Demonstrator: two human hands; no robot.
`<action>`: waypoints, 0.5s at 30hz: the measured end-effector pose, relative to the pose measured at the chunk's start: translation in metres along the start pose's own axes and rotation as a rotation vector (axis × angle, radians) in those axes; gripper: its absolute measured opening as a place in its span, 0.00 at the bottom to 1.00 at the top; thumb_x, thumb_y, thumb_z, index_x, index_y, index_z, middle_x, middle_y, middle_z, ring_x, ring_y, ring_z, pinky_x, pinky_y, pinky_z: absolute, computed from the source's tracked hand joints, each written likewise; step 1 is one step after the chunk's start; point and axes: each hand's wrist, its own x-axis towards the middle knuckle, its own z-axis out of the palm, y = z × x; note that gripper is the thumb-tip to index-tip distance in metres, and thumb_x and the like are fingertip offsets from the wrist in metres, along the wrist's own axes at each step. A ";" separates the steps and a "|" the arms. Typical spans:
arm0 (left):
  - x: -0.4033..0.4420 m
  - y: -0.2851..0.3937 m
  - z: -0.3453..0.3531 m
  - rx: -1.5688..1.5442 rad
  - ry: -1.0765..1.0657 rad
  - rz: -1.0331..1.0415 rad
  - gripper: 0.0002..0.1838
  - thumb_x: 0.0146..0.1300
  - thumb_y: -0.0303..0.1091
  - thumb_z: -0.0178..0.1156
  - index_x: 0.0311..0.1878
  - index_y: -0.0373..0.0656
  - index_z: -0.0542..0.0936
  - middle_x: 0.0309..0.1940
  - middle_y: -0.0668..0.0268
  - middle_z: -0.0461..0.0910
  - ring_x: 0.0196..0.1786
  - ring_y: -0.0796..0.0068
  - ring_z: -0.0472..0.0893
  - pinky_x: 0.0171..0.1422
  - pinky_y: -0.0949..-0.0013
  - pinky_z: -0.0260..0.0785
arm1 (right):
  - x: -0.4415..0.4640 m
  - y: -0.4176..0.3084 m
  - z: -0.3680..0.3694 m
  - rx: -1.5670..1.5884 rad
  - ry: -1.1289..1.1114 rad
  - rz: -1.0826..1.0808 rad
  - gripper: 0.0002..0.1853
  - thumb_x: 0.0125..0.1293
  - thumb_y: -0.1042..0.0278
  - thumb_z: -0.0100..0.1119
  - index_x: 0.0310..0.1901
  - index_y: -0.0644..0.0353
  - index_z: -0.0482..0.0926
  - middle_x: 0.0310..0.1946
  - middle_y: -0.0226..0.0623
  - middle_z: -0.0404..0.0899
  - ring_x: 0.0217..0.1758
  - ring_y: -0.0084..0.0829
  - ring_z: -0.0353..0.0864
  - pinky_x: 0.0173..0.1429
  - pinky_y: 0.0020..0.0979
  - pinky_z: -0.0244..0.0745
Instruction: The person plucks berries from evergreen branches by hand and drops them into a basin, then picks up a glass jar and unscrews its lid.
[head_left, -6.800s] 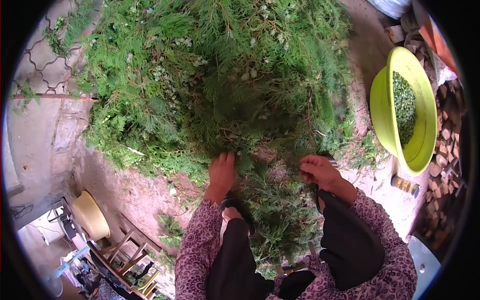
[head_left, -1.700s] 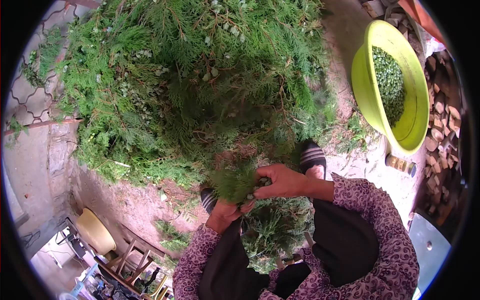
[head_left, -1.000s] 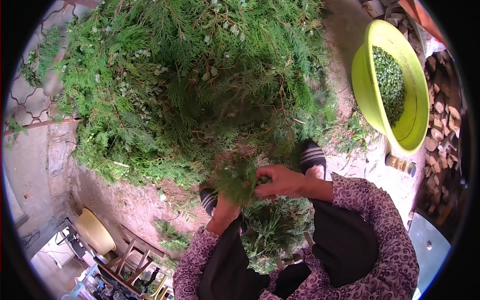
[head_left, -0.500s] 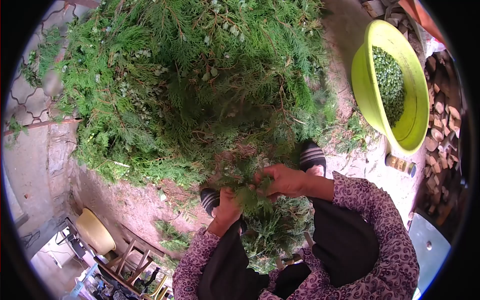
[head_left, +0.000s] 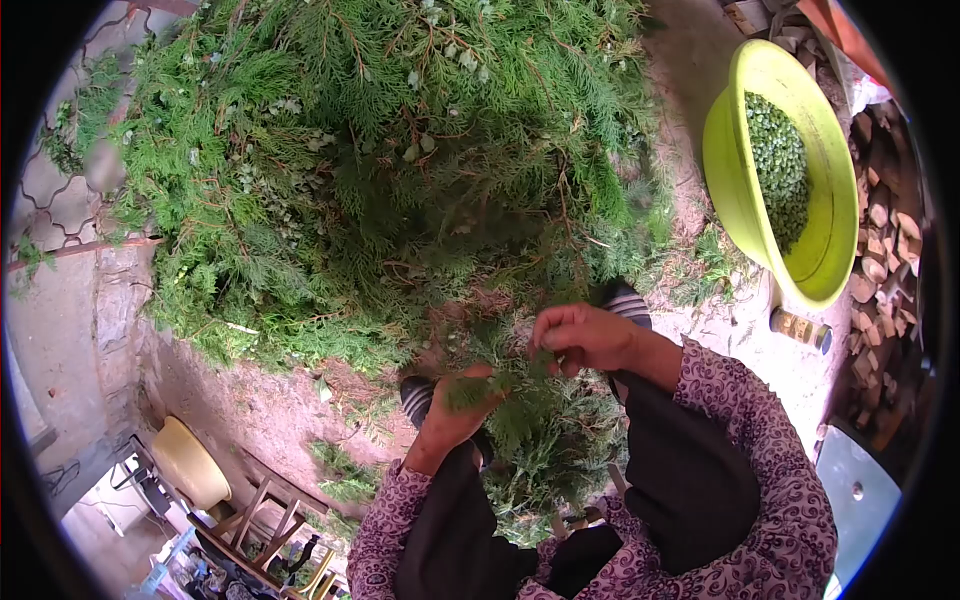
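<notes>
A small green sprig (head_left: 468,392) is held in my left hand (head_left: 458,408), low in the middle of the view. My right hand (head_left: 585,338) is just to its right, apart from it, with its fingers curled together; what they hold, if anything, is too small to tell. Beyond both hands lies a large heap of green conifer branches (head_left: 380,150) with pale cones among them. More cut sprigs (head_left: 550,450) lie on the ground below my hands, between my feet.
A yellow-green basin (head_left: 840,190) partly filled with small green cones (head_left: 776,170) sits at the right. Near it are a jar (head_left: 800,330) and stacked firewood (head_left: 880,260). A pale yellow tub (head_left: 190,462) and a wooden stool (head_left: 262,515) are at the lower left.
My hands were together at the sprig and have moved apart. The right one has drawn back up and to the right. My left hand still has greenery in it.
</notes>
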 end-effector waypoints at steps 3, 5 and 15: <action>-0.001 -0.002 0.003 0.105 -0.021 0.137 0.10 0.53 0.23 0.60 0.40 0.33 0.74 0.31 0.64 0.78 0.32 0.79 0.76 0.37 0.75 0.69 | 0.002 -0.014 0.005 -0.147 0.060 -0.025 0.10 0.56 0.68 0.57 0.39 0.60 0.73 0.34 0.35 0.75 0.29 0.20 0.75 0.24 0.19 0.70; -0.002 -0.006 0.005 0.227 -0.025 0.128 0.11 0.52 0.23 0.60 0.39 0.33 0.75 0.31 0.62 0.78 0.32 0.76 0.77 0.37 0.74 0.69 | 0.000 -0.021 0.019 -0.280 0.036 -0.017 0.10 0.55 0.67 0.58 0.39 0.60 0.73 0.34 0.33 0.75 0.28 0.19 0.75 0.25 0.19 0.69; 0.001 -0.013 0.009 0.143 -0.100 0.154 0.01 0.53 0.22 0.56 0.30 0.35 0.75 0.25 0.65 0.73 0.28 0.80 0.72 0.31 0.75 0.64 | 0.001 -0.016 0.037 -0.405 -0.027 0.156 0.13 0.53 0.67 0.63 0.39 0.63 0.75 0.32 0.29 0.75 0.38 0.17 0.71 0.43 0.21 0.66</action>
